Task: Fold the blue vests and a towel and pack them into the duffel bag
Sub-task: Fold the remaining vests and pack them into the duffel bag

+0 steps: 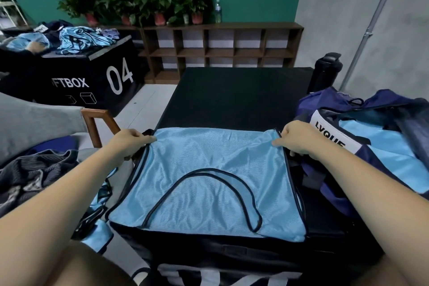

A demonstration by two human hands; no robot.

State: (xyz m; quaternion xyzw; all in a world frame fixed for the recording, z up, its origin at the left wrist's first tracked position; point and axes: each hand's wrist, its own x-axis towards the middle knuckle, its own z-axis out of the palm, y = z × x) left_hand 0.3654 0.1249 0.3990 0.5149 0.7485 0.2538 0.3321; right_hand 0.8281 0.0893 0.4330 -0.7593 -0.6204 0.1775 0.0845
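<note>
A light blue vest (204,183) with dark piping lies spread flat on a black padded box (232,100) in front of me, its curved neckline toward me. My left hand (130,144) pinches the vest's far left corner. My right hand (299,139) pinches its far right corner. To the right stands a navy duffel bag (371,146) with a white label, open, with light blue fabric inside. A dark striped towel (32,174) lies crumpled at my left.
More blue vests (97,223) hang by my left knee. Another black box marked 04 (92,76) at the back left carries a heap of blue vests (81,38). A black bottle (325,72) stands at the far right. A brown shelf (220,49) with potted plants lines the wall.
</note>
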